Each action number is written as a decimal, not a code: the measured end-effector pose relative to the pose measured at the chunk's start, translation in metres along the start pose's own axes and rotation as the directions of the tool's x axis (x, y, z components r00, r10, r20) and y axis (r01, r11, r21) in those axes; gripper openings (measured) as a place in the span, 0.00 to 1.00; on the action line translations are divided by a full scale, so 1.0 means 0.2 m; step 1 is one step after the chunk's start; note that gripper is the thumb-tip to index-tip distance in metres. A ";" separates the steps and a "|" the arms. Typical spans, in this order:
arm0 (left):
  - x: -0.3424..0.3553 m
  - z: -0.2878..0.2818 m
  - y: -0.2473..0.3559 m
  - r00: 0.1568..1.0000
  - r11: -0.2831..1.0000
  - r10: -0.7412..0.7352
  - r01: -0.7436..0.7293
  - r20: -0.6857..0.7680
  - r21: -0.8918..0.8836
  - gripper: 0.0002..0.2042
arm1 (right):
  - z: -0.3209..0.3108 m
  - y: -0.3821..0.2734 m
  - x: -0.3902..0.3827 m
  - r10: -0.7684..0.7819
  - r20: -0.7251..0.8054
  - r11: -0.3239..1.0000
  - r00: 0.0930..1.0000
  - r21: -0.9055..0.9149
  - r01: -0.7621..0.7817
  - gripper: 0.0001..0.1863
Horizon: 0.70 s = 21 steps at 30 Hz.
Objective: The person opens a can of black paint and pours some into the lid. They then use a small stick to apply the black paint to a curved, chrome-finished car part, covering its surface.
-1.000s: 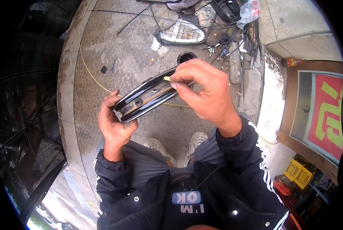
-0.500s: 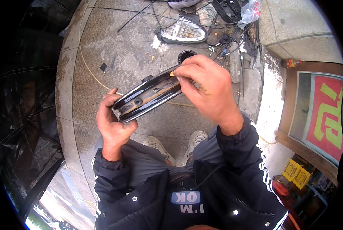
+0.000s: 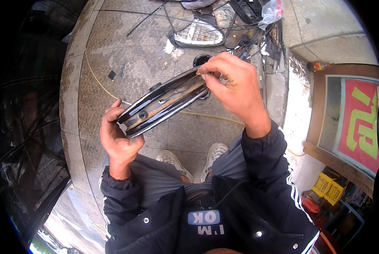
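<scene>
Left hand (image 3: 117,142) gripping the lower end of a long curved black metal strip (image 3: 164,103), fingers wrapping it, right hand (image 3: 232,82) pinching its upper end, grey stone pavement (image 3: 126,55) lying below

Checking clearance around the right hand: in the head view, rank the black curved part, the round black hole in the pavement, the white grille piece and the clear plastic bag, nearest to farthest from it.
1. Black curved part: pinched at its end by the right hand.
2. Round black hole: just above-left of the fingers.
3. White grille piece: farther up, on the pavement.
4. Clear plastic bag: at the top edge, up-right.
</scene>
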State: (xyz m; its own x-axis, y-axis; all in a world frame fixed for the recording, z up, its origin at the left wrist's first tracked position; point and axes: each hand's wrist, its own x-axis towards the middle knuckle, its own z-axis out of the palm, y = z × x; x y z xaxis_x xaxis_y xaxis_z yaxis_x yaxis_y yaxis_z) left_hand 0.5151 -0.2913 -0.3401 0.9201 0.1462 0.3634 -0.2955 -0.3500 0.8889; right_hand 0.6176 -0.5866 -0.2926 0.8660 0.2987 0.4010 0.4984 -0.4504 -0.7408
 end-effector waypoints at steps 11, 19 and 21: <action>0.01 -0.01 -0.01 0.998 0.999 0.015 -0.017 0.065 0.027 0.28 | 0.00 -0.18 0.00 -0.105 0.066 0.988 0.992 0.118 0.097 0.09; 0.01 0.00 -0.04 0.998 0.999 0.038 -0.038 0.054 0.012 0.28 | 0.00 -0.09 0.00 -0.025 0.054 0.995 0.998 0.094 0.020 0.09; 0.02 0.01 -0.03 0.998 0.999 0.039 -0.040 0.041 0.020 0.28 | -0.01 -0.06 0.00 0.002 0.047 0.997 0.999 0.080 -0.006 0.09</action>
State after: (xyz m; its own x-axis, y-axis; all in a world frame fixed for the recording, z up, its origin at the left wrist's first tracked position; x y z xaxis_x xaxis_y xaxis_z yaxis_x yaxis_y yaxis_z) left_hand 0.5203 -0.2901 -0.3447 0.9176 0.0943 0.3861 -0.3269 -0.3736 0.8681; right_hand 0.6117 -0.5830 -0.2833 0.8641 0.3374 0.3734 0.4885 -0.3837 -0.7837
